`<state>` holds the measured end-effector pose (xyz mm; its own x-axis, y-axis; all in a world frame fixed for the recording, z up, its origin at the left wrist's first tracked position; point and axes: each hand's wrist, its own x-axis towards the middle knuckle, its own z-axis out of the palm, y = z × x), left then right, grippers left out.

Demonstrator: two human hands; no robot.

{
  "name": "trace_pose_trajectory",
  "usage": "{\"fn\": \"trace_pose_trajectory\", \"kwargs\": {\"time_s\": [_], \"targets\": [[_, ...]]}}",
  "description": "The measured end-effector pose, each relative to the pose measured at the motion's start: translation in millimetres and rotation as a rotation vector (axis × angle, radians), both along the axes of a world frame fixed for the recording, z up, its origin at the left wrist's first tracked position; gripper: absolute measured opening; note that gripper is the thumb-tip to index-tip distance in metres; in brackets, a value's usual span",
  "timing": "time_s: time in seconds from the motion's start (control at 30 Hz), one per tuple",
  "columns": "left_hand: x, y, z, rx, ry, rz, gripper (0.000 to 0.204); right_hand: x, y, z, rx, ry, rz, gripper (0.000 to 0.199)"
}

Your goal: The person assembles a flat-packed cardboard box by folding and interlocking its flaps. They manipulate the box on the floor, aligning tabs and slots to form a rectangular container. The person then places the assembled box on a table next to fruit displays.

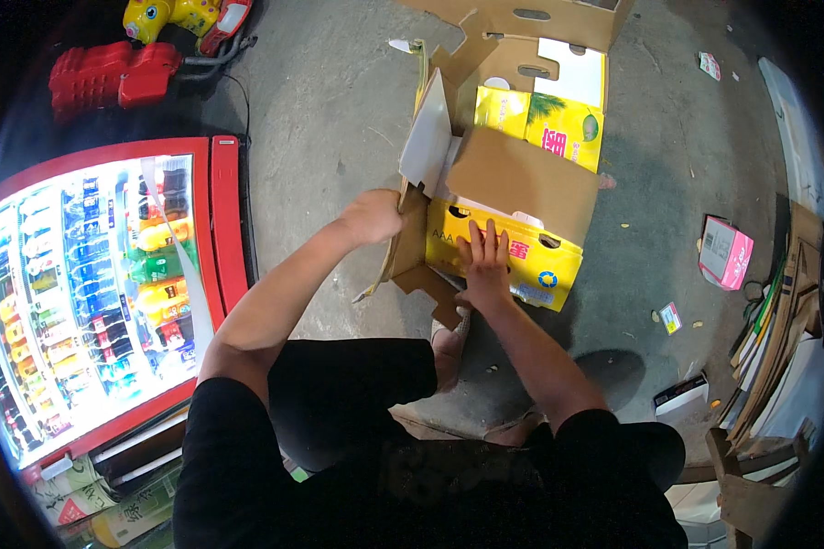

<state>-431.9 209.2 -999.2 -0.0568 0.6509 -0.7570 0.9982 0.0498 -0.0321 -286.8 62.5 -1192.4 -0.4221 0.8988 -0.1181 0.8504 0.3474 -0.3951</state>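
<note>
The left hand (373, 217) has its fingers grasping the cardboard (411, 236). The right hand (487, 270) lies on the yellow box (525, 265), fingers extended.

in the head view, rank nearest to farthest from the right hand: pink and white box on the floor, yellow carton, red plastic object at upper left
1. Yellow carton: right under the right hand, touching it.
2. Pink and white box: on the floor, off to the right.
3. Red plastic object: far upper left.
</note>
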Motion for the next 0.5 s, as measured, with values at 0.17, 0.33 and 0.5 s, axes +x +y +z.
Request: {"fn": "trace_pose_trajectory", "kwargs": {"time_s": [0.17, 0.33, 0.5], "targets": [[15, -3, -5, 0.044, 0.065, -0.14, 0.031, -12, -6, -12, 0.049, 0.043, -0.043, 0.107], [50, 1, -8, 0.028, 0.115, -0.141, 0.032, 4, 7, 24, -0.099, 0.375, 0.025, 0.043], [57, -2, -17, 0.007, 0.145, -0.113, 0.033, 99, 64, 68, 0.045, 0.797, -0.532, 0.047]]}}
